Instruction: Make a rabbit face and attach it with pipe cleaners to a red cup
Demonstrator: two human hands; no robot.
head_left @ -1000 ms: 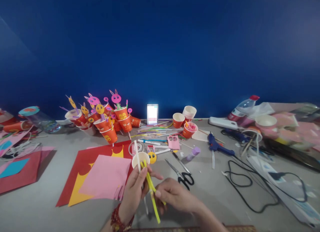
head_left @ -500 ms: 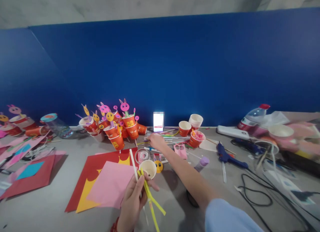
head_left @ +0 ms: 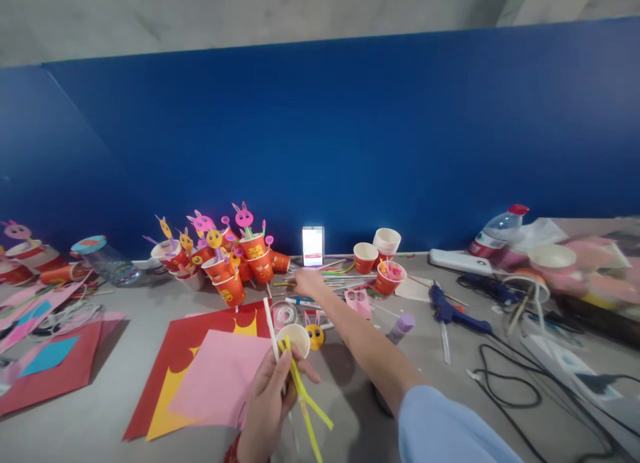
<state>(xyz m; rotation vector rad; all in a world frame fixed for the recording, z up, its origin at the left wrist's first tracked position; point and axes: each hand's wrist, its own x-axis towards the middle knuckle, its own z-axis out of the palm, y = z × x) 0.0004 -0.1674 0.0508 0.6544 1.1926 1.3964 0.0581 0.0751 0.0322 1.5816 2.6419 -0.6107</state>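
My left hand, low in the middle, is closed on a white straw standing upright in its grip. Yellow strips are pinched in the same hand and trail down to the right. A white-lined paper cup shows just behind these fingers; whether they hold it I cannot tell. Stretched forward, my right hand is over a heap of thin coloured sticks and strips. Its fingers look curled together, with the tips hidden. Beside the cup lies a yellow bunny face.
Red paper cups with bunny figures crowd the back left. Red and pink sheets lie nearer. Tape, a glue stick, a red cup and a lit phone surround the right arm. A blue glue gun trails its cord rightward.
The view has shifted slightly. My right hand stays over the heap, its fingers now more tucked in. My left hand keeps the straw and yellow strips in nearly the same place.
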